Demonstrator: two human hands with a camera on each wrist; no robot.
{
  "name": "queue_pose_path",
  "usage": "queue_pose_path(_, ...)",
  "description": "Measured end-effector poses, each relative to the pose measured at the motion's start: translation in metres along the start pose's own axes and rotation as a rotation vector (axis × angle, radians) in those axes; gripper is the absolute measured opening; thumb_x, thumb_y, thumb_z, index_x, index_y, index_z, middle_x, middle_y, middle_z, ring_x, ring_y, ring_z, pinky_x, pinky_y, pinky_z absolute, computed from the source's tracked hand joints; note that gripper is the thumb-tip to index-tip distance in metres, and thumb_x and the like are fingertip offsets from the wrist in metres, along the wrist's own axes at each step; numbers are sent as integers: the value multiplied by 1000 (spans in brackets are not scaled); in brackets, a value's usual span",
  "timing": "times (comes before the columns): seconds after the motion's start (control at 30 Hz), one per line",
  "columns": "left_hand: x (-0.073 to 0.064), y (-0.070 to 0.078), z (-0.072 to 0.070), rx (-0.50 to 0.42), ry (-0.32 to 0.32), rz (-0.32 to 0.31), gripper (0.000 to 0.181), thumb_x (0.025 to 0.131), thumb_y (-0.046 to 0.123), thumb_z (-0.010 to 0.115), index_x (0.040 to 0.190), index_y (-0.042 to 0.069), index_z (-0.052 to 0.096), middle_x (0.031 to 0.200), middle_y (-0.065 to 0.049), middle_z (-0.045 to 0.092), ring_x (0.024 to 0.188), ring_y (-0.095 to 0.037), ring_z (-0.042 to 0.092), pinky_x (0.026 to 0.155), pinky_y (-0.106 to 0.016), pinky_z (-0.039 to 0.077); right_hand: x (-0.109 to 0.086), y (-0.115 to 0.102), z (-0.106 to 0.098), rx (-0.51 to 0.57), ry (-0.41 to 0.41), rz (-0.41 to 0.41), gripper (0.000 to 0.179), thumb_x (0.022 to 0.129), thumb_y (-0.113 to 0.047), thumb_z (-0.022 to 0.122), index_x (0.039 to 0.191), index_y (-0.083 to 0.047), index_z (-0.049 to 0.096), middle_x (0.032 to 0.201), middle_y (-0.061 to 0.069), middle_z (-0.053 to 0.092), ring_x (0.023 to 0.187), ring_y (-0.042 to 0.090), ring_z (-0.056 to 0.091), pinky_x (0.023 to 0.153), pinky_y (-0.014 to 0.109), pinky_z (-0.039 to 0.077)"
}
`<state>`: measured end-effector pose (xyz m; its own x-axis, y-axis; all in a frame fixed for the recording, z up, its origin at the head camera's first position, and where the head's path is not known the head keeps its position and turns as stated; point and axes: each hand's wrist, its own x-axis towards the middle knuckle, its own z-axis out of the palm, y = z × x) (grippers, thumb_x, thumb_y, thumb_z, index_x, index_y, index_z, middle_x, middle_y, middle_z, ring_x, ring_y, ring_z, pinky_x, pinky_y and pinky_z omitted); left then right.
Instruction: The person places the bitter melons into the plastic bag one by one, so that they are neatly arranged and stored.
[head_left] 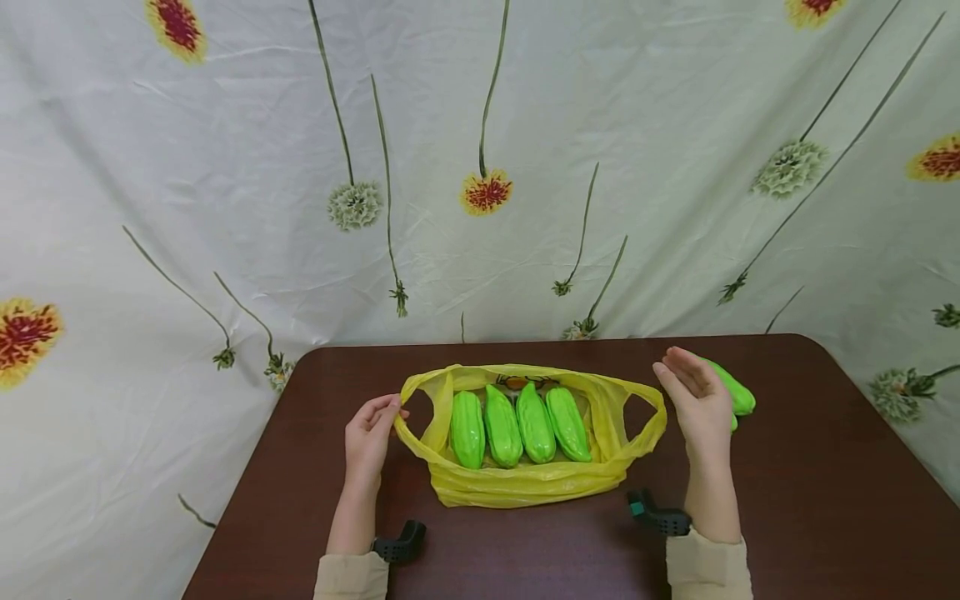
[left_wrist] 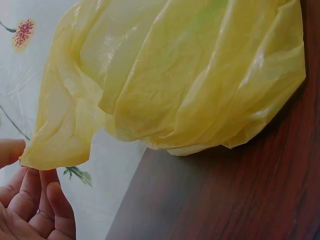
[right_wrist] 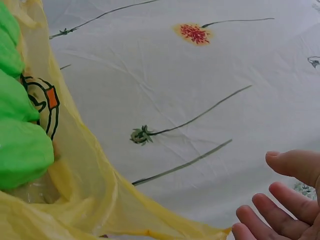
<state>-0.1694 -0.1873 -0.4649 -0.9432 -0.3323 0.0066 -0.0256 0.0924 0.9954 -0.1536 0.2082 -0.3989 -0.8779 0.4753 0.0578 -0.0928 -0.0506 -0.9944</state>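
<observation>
A yellow plastic bag [head_left: 525,490] stands on the table with its mouth spread wide. Inside, several bright green, gourd-like vegetables [head_left: 503,427] lie side by side. My left hand [head_left: 369,442] pinches the bag's left handle between thumb and fingers; the left wrist view shows that pinch at the handle's tip [left_wrist: 55,159]. Beside the right handle [head_left: 654,421] is my right hand [head_left: 703,412], raised, fingers loosely bent and thumb apart. In the right wrist view nothing lies between that thumb and the fingers; the handle's tip reaches the little finger, and whether they touch I cannot tell.
Partly hidden behind my right hand, more green vegetables [head_left: 738,396] lie on the dark brown table [head_left: 810,467]. A white flowered cloth [head_left: 420,250] hangs behind the table's far edge. Black bands with small devices [head_left: 401,543] sit on both wrists.
</observation>
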Motion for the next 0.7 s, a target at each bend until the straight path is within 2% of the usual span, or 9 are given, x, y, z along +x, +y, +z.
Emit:
queue_pose_path(0.13, 0, 0, 0, 3, 0, 3, 34, 93, 29, 60, 112, 1, 64, 76, 9, 66, 79, -7, 60, 70, -23, 46, 4, 3, -9, -41, 74, 5, 45, 81, -22, 75, 121, -7, 61, 115, 2, 62, 99, 3, 57, 77, 10, 44)
queue_pose_path(0.17, 0, 1, 0, 4, -1, 3, 34, 93, 29, 60, 112, 1, 64, 76, 9, 66, 79, -7, 60, 70, -23, 46, 14, 17, -16, -42, 86, -18, 47, 80, -24, 76, 121, -8, 62, 116, 2, 62, 99, 3, 58, 77, 10, 44)
queue_pose_path(0.2, -1, 1, 0, 2, 0, 3, 33, 93, 28, 60, 111, 1, 64, 76, 9, 66, 78, -7, 60, 70, -22, 47, 17, 21, -20, -54, 103, -23, 47, 79, -25, 76, 121, -8, 62, 117, 2, 62, 100, 5, 58, 78, 11, 45)
queue_pose_path(0.37, -1, 0, 0, -7, -2, 6, 32, 93, 27, 60, 111, 1, 64, 76, 8, 66, 78, -8, 60, 69, -23, 47, 31, 41, -36, 32, 176, -80, 40, 79, -19, 77, 115, -6, 65, 108, 0, 65, 97, 7, 61, 76, 12, 46)
queue_pose_path(0.4, -1, 0, 0, -8, -1, 6, 31, 93, 27, 60, 111, 1, 64, 76, 8, 66, 78, -8, 60, 69, -23, 47, 24, 31, -34, 51, 197, -62, 38, 80, -16, 76, 114, -4, 65, 105, -2, 66, 95, 6, 61, 75, 12, 46)
queue_pose_path(0.5, 0, 0, 0, -8, -3, 7, 31, 93, 26, 59, 110, 1, 64, 75, 8, 66, 77, -8, 60, 69, -24, 47, 20, 27, -36, 97, 243, -35, 37, 79, -14, 76, 112, -2, 65, 97, -7, 65, 90, 4, 60, 73, 10, 45)
queue_pose_path(0.7, 0, 0, 0, -12, -5, 3, 30, 93, 25, 59, 110, 0, 64, 75, 8, 66, 77, -8, 60, 68, -24, 47, 26, 39, -44, 124, 329, -30, 35, 79, -12, 75, 111, 0, 66, 92, -8, 65, 87, 4, 60, 72, 10, 45)
